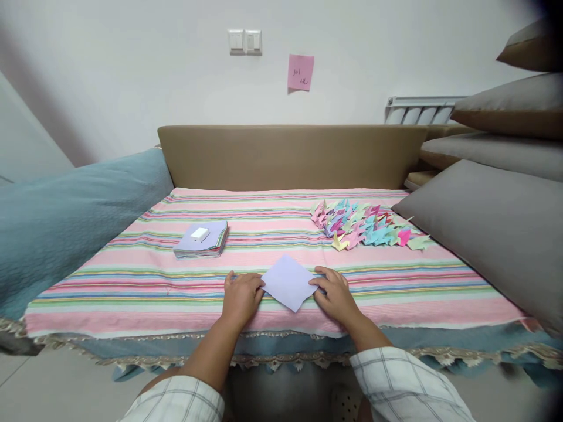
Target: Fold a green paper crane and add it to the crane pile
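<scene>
A lavender square of paper [289, 283] lies turned like a diamond on the striped cloth in front of me. My left hand [243, 295] pinches its left corner between thumb and fingers. At the opposite corner, my right hand [334, 293] grips the paper the same way. Up and to the left sits a stack of coloured paper sheets [211, 232], with a small white block [199, 235] on top. A heap of folded paper cranes [369, 225] in many colours is spread at the right.
The striped cloth [132, 275] covers the seat. Grey cushions [492, 228] are piled along the right side, and a blue-covered armrest [79, 205] rises at the left. A brown backrest [290, 157] stands behind. On the wall are a pink note [300, 72] and switches [245, 42].
</scene>
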`<move>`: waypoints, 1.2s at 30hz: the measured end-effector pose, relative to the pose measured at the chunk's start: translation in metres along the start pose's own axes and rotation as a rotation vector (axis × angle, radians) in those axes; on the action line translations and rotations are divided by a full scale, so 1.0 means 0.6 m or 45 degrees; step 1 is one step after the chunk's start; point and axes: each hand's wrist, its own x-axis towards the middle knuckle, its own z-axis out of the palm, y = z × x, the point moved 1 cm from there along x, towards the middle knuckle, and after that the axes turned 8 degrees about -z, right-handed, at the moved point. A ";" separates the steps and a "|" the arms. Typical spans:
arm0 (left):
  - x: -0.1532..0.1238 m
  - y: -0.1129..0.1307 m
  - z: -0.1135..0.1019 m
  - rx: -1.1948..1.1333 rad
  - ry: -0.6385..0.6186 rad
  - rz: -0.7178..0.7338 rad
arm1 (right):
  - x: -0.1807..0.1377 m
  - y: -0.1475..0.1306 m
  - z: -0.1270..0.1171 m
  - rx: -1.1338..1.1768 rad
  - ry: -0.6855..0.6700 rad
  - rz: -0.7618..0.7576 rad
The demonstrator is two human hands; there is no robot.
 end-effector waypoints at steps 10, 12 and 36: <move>0.004 -0.009 -0.012 0.025 -0.052 -0.101 | -0.001 0.013 0.008 0.036 0.064 0.120; 0.006 -0.012 -0.012 0.024 -0.064 -0.121 | 0.000 0.014 0.009 0.041 0.070 0.136; 0.019 -0.022 -0.010 0.042 -0.086 -0.188 | 0.008 0.011 0.004 0.034 0.063 0.282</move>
